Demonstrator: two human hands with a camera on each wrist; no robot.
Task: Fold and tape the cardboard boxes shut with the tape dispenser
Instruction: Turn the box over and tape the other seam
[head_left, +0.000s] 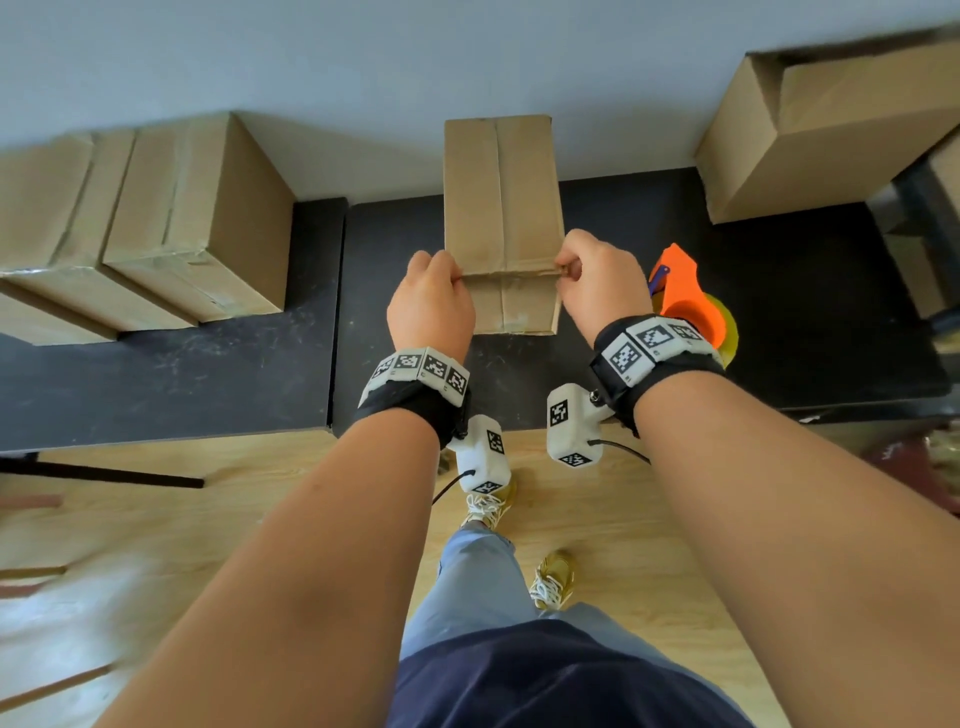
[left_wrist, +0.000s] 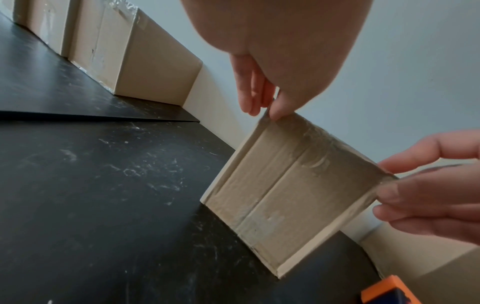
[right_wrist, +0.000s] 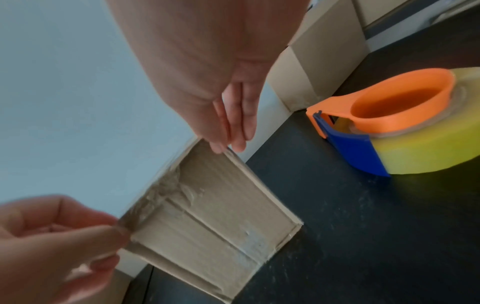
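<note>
box on desk | near top corners pinched by left hand and right hand fingers | dispenser beside

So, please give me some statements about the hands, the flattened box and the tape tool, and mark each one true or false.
1. Both hands pinch the flat brown cardboard box, the left hand and right hand at opposite edges. True.
2. The orange tape dispenser with yellowish tape roll is in the right hand. False: it lies on the black table, untouched.
3. Closed cardboard boxes stand to the left. True.
4. The dispenser lies left of the held box. False: it lies right.
</note>
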